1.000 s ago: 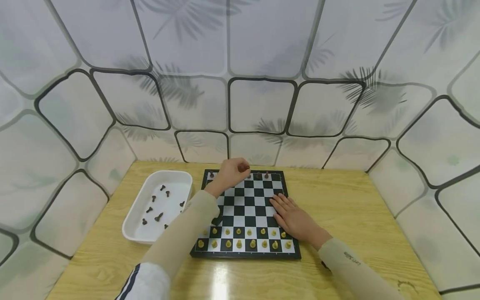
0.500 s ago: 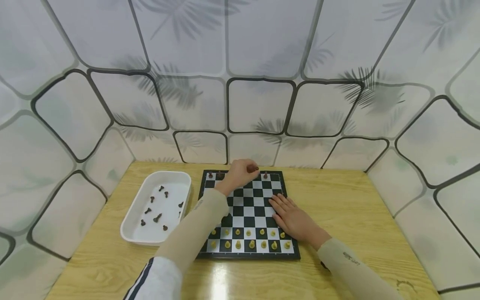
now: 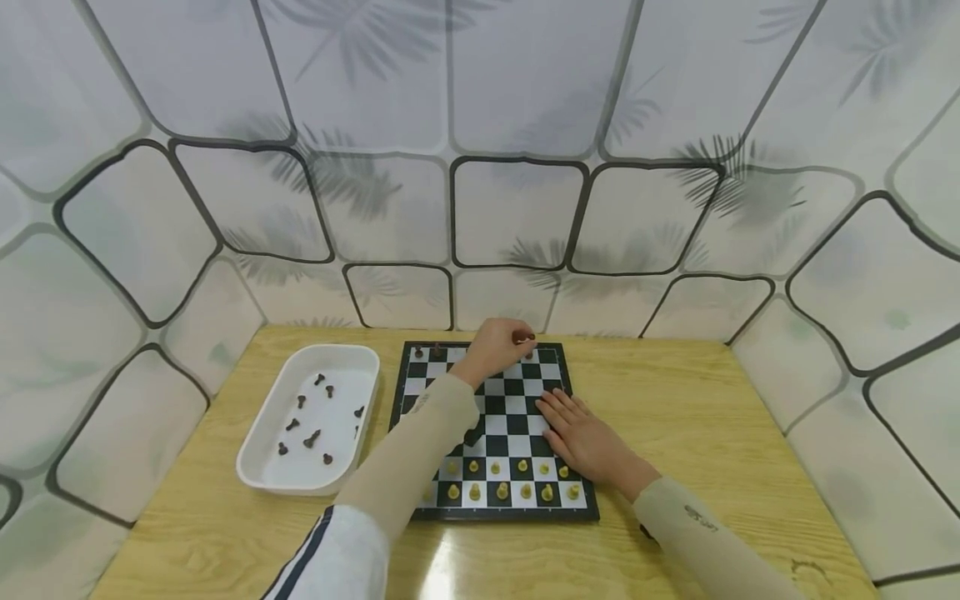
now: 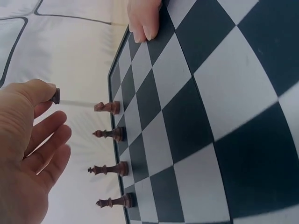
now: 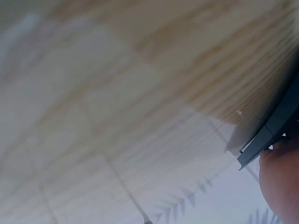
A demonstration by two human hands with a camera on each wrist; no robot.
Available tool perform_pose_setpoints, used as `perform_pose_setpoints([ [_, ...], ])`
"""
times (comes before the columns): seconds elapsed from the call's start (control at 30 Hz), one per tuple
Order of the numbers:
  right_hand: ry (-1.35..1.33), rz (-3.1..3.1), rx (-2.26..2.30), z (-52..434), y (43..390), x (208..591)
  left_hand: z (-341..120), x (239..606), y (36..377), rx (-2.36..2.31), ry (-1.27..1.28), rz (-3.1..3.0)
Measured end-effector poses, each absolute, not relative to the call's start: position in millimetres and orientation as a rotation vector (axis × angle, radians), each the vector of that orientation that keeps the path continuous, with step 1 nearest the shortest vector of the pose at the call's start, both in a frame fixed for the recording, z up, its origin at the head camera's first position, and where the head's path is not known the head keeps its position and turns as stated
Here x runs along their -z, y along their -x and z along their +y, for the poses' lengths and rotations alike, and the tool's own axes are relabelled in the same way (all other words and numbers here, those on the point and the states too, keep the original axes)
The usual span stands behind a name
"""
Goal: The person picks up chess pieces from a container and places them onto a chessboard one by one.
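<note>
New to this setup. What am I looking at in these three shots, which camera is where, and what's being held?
There is no machine here: a person works with two bare hands, wearing three cameras. The wide picture comes from a camera on the head, looking down at a wooden table. The other two come from cameras on the wrists, so they look tilted and very close.

On the table lie a chessboard and, beside it, a white tray with several dark chess pieces in it. Yellow pieces stand on the board's near rows and a few dark pieces on its far row.

The left hand pinches a small dark piece over the far row. The right hand lies flat on the board's right side.
</note>
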State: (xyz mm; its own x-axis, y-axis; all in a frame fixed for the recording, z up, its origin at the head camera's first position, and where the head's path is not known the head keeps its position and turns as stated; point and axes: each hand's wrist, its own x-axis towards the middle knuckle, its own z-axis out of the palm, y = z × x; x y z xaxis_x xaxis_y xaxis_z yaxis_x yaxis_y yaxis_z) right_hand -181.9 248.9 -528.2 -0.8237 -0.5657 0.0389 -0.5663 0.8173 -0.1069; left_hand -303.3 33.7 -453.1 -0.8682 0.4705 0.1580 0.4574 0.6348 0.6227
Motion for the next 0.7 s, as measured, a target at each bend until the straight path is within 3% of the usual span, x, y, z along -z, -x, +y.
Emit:
perform_pose_setpoints([
  [0.7,-0.943,-2.968,-0.165,251,181,527,67,471,313,-0.75,-0.73,3.084],
])
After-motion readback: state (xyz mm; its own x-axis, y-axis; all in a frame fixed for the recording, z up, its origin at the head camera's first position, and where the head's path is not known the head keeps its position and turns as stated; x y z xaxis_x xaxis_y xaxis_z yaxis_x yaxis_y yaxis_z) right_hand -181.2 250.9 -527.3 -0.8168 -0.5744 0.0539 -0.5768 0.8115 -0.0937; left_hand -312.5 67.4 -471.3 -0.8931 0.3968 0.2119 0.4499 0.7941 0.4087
